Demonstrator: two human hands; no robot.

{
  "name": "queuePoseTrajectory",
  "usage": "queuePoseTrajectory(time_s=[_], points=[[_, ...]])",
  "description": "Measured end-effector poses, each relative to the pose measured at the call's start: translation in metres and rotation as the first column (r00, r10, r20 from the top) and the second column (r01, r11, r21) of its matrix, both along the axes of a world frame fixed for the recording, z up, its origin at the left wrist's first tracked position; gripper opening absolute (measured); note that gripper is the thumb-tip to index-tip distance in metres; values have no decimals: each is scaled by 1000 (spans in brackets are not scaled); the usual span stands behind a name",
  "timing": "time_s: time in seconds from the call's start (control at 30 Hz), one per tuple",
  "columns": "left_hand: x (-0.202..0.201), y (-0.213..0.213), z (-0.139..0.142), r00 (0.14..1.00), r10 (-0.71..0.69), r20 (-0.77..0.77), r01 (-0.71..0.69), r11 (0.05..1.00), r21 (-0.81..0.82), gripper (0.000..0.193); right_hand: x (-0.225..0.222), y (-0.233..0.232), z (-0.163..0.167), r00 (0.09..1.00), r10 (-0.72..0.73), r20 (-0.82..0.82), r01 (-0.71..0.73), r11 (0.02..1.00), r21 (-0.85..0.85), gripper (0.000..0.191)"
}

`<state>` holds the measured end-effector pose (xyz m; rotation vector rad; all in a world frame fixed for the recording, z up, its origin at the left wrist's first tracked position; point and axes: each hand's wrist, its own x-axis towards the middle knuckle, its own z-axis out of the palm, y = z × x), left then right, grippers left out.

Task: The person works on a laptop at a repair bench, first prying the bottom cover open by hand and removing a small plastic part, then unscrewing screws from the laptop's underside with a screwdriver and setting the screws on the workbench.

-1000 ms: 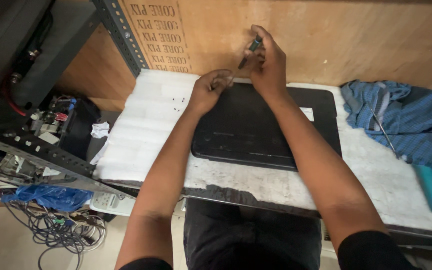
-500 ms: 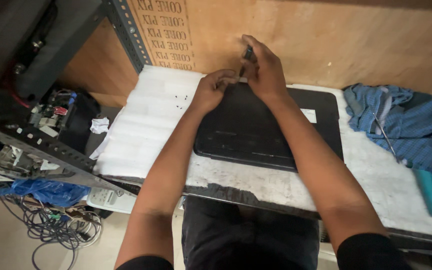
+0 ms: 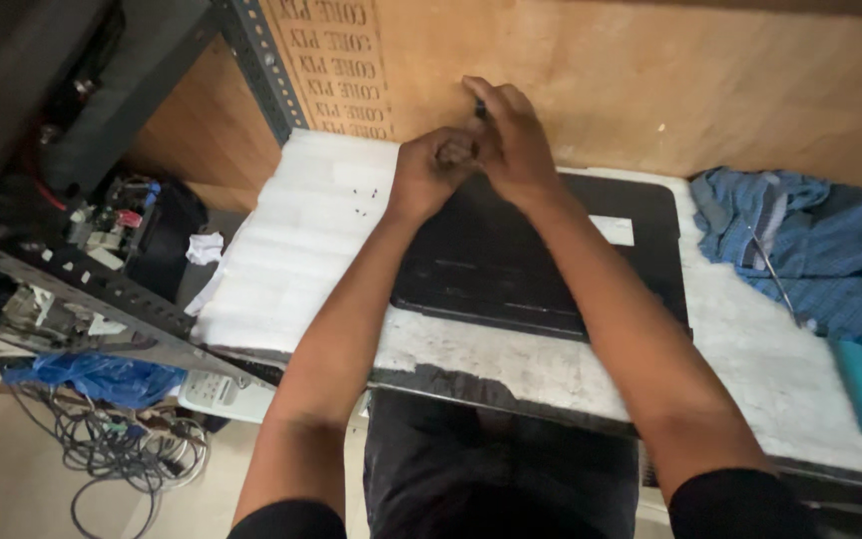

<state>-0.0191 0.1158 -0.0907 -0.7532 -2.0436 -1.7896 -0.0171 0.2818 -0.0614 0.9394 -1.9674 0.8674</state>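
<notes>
Worn white surface carries flat black plastic laptop, base up. Left hand fisted at its far edge; right hand grips small dark screwdriver.

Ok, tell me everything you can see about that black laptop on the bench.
The black laptop lies flat and closed on the worn white bench, apparently underside up, with a matte plastic-looking shell, a faint ridge across it and a small white label near its far right corner. Its far edge sits near the plywood wall, its left side beside a white foam sheet. The left hand and right hand meet over its far left corner, the right gripping a thin dark tool.
</notes>
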Motion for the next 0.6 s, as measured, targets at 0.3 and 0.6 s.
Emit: queuePoseTrajectory(time_s=[0.3,0.6], points=[[-6,10,-5,994,-105,-9,105,994,-21,39,-1,9,6,993,-45,109,45,999,0,45],[-1,7,-6,964,152,-219,-164,986,-37,32,0,2,4,973,200,119,-181,971,-156,55]])
